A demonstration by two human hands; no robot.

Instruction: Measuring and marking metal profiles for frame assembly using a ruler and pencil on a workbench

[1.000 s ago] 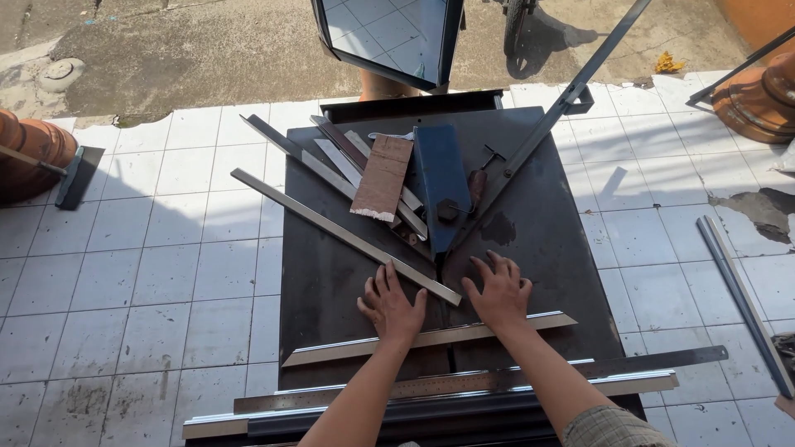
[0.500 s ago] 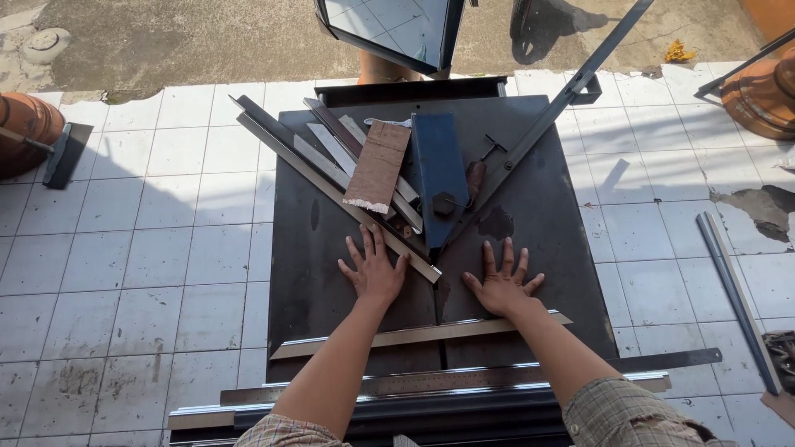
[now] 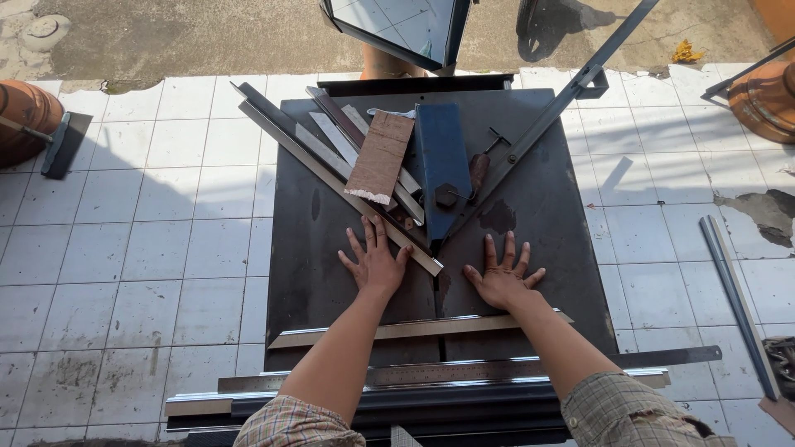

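My left hand [image 3: 375,261] lies flat, fingers spread, on a dark metal table [image 3: 546,215], its fingertips touching a long angled metal strip [image 3: 331,178]. My right hand [image 3: 502,276] also rests flat with spread fingers on the table, just right of the strip's lower end. A flat metal bar [image 3: 414,329] lies crosswise under both forearms. Beyond the hands sit a blue metal piece [image 3: 441,161] and a brown sheet of sandpaper [image 3: 380,157] on several metal strips.
A long steel ruler [image 3: 464,372] lies near the table's front edge. A grey lever arm [image 3: 563,103] slants up to the right. A framed glass panel [image 3: 397,25] stands behind the table. Clay pots [image 3: 21,116] sit left and right; metal rails [image 3: 733,290] lie on the tiled floor.
Both hands have slid forward across the table, away from the crosswise bar, and spread flat. The view has shifted closer over the table.
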